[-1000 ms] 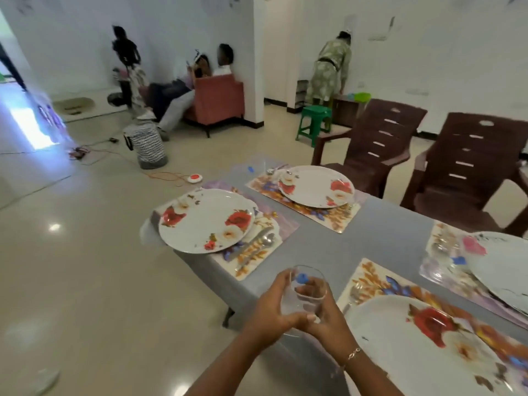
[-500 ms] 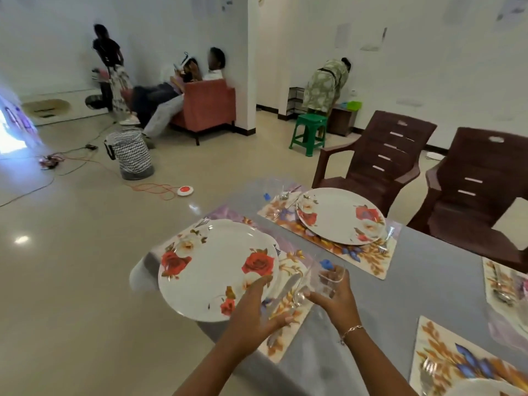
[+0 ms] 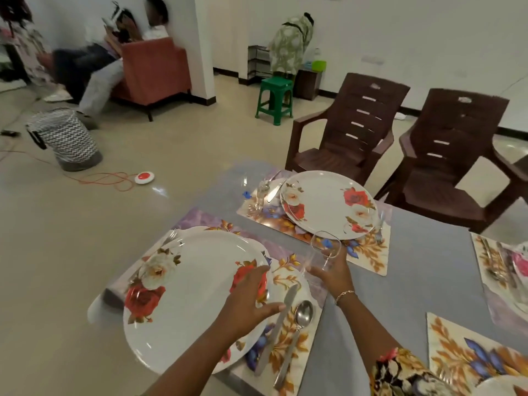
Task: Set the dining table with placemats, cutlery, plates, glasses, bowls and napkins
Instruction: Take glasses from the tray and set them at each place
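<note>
The left hand [image 3: 248,298] lies flat on the right rim of the near flowered plate [image 3: 185,295], fingers straight and a little spread, thumb pointing out toward the knife [image 3: 274,330]. The right hand [image 3: 333,274], a thin bracelet at its wrist, curls its fingers round the lower part of a clear glass [image 3: 325,247] with a small blue sticker. The glass stands roughly upright at the far right corner of the near placemat [image 3: 288,332], between that mat and the far placemat [image 3: 368,252]. Whether its base touches the grey table [image 3: 414,267] cannot be told, as the hand covers it.

On the near placemat the knife and a spoon [image 3: 300,318] lie side by side just right of the plate. A fork [image 3: 171,235] shows at the plate's far left edge. The far placemat carries a second flowered plate [image 3: 325,204], with another clear glass [image 3: 261,195] to its left and a fork [image 3: 380,230] to its right. More floral placemats sit at the right edge of the table.

Two brown plastic chairs [image 3: 351,130] stand beyond the table. Farther back are a green stool [image 3: 275,95] and, to the left, a zigzag-patterned basket [image 3: 65,138] on the floor
</note>
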Action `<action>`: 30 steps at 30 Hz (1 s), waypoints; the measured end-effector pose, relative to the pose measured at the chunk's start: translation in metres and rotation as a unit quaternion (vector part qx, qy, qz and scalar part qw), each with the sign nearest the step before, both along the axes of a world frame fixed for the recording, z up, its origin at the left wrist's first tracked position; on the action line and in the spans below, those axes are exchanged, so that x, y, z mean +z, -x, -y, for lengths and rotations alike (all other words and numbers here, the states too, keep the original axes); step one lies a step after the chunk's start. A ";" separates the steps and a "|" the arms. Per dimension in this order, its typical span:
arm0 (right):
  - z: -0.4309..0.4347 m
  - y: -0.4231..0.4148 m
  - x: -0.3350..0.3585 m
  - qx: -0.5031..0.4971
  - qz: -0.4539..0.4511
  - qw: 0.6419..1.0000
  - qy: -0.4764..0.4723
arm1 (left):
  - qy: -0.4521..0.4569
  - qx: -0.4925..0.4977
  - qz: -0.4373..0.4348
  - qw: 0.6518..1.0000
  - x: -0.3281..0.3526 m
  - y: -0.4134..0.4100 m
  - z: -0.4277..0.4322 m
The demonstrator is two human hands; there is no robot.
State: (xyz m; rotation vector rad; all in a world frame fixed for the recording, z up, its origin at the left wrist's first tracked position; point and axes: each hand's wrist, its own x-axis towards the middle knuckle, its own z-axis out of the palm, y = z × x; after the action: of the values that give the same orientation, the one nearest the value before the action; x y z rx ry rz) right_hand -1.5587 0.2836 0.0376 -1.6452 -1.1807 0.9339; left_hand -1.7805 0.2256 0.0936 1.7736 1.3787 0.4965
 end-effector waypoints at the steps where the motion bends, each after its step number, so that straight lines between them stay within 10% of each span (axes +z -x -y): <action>1: -0.002 0.000 -0.001 0.000 0.003 1.000 0.007 | -0.001 -0.011 -0.004 1.000 -0.002 0.001 -0.004; 7: 0.013 0.009 0.000 -0.038 0.007 0.999 0.027 | -0.071 -0.122 -0.108 0.984 -0.020 0.003 -0.024; 11: 0.065 0.033 0.003 -0.156 0.220 0.963 -0.021 | -0.104 -0.231 -0.202 0.946 -0.029 -0.003 -0.032; 18: 0.122 0.108 -0.009 0.051 0.418 0.907 0.002 | -0.122 -0.250 -0.174 0.945 -0.034 -0.007 -0.041; 30: 0.143 0.138 -0.031 0.060 0.552 0.818 0.148 | -0.156 -0.280 -0.165 0.933 -0.038 0.021 -0.031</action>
State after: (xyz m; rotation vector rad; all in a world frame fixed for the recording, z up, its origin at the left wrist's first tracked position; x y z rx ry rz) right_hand -1.6971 0.1405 0.0071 -2.5060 -1.9656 0.1229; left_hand -1.8017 0.2565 0.0555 2.4849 0.9595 0.1075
